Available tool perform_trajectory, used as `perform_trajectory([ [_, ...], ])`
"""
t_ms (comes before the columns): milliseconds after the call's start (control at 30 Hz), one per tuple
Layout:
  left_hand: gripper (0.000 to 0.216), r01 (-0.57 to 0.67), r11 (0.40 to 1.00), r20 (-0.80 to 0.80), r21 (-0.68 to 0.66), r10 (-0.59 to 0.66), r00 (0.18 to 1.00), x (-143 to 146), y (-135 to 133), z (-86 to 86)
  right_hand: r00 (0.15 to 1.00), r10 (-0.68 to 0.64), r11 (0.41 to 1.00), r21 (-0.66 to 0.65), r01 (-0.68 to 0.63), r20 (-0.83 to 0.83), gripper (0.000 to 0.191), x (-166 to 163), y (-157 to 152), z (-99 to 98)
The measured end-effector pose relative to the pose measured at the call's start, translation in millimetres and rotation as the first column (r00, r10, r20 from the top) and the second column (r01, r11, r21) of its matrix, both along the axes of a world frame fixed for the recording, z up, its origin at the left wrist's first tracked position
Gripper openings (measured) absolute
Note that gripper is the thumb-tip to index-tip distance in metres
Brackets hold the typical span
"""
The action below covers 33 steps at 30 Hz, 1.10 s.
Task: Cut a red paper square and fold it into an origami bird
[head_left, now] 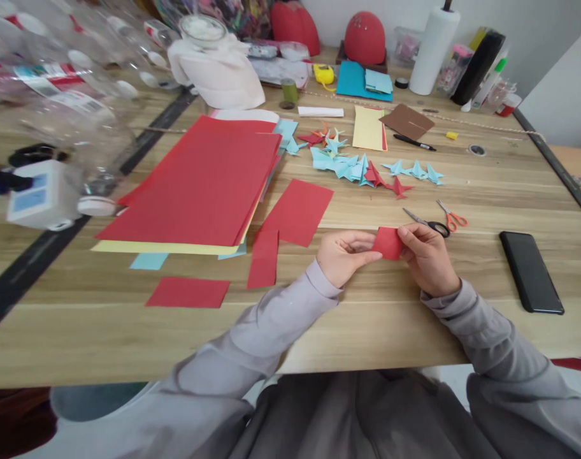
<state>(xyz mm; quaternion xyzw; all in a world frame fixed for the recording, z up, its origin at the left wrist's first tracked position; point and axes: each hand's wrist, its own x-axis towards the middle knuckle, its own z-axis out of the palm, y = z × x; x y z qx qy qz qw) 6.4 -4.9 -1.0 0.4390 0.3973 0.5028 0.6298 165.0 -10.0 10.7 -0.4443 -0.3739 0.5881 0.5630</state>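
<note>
Left hand (345,257) and right hand (428,258) are pinching red paper (387,244) in their grip; folded birds (348,167) are sitting done at twelve o'clock, red pieces (264,259) lying unfolded at nine.

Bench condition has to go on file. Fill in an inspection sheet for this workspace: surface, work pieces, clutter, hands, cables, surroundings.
Surface: wood-grain table, a dark strip running across its left part.
Work pieces: small red paper held above the table; large red sheets stacked over a pale yellow sheet; folded blue and red paper shapes beyond.
Clutter: black-handled scissors beside orange-handled scissors; phone at right; plastic bottles at left.
Hands: left hand and right hand hold the small red paper at opposite edges.
Cables: none clearly seen; a twisted cord crosses the far side.
Surroundings: pale wall behind.
</note>
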Motion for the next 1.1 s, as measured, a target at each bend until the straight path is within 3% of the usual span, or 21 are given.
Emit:
perform_trajectory([
  [100, 0.04, 0.083, 0.996, 0.084, -0.038, -0.079, 0.993, -3, 2, -4.0, 0.999, -0.032, 0.999, -0.017, 0.032, 0.021, 0.024, 2, 2, -0.9],
  [233, 0.05, 0.148, 0.988, 0.146, -0.033, -0.142, 0.979, -7, 4, -3.9, 0.991, -0.036, 0.994, 0.103, 0.022, 0.131, 0.018, 4, 2, -3.8],
  [400, 0.024, -0.042, 0.995, -0.087, 0.094, 0.05, 0.995, -5, 3, 0.9, 0.944, -0.04, 0.966, 0.256, -0.048, 0.327, 0.013, 2, -2, -0.7],
  [600, 0.016, -0.007, 0.956, -0.283, 0.293, 0.094, 0.955, -6, 0, 6.8, 0.915, -0.04, 0.951, 0.298, -0.089, 0.401, 0.015, -1, -5, 4.1],
  [733, 0.013, 0.003, 0.94, -0.308, 0.34, 0.109, 0.945, -8, -1, 7.7, 0.912, -0.025, 0.95, 0.293, -0.106, 0.409, 0.016, 1, -4, 3.1],
  [933, 0.007, -0.017, 0.904, -0.323, 0.428, 0.171, 0.931, -9, -1, 7.2, 0.861, -0.171, 0.907, 0.419, -0.053, 0.479, 0.003, 3, -6, 4.3],
  [1100, 0.013, -0.178, 0.902, -0.267, 0.393, 0.298, 0.917, -9, 2, 3.2, 0.829, -0.168, 0.916, 0.395, -0.068, 0.533, 0.008, 2, -10, 2.7],
])
